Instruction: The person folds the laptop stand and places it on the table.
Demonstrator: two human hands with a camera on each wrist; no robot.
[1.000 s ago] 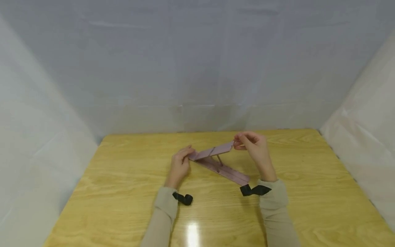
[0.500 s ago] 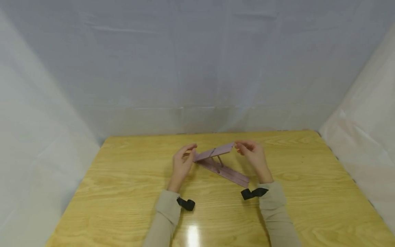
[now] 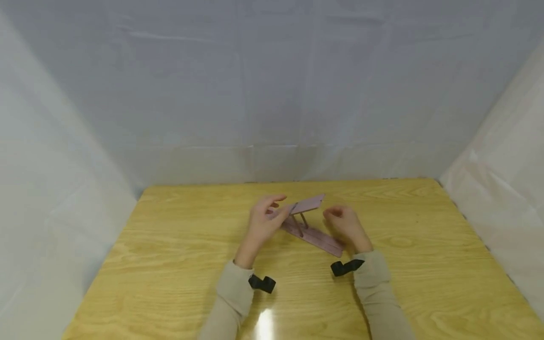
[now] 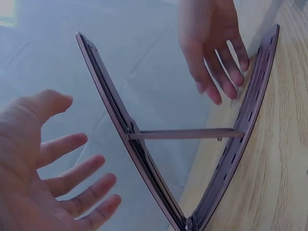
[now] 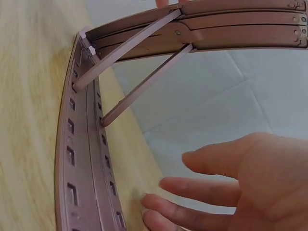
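Note:
A mauve folding laptop stand (image 3: 309, 204) is raised in a wedge, its slotted base (image 3: 320, 241) on the wooden table. Two thin support legs (image 5: 144, 86) span from the upper panel (image 5: 240, 26) to slots in the base. My left hand (image 3: 262, 223) overlaps the hinge end in the head view; in the left wrist view its spread fingers (image 4: 86, 195) stand apart from the panel. My right hand (image 3: 347, 225) is beside the raised end, fingers loosely bent and holding nothing. At the top of the right wrist view, fingertips (image 5: 168, 3) show behind the panel.
The wooden table (image 3: 170, 264) runs back to a pale plastic sheet (image 3: 272, 94), with similar sheets on both sides. A small black camera mount (image 3: 261, 284) sits on the left wrist and another black mount (image 3: 346, 267) on the right.
My left hand has let go of the stand's hinge end and shifted right alongside the panel. My right hand has released the raised edge and dropped lower. The stand keeps its angle.

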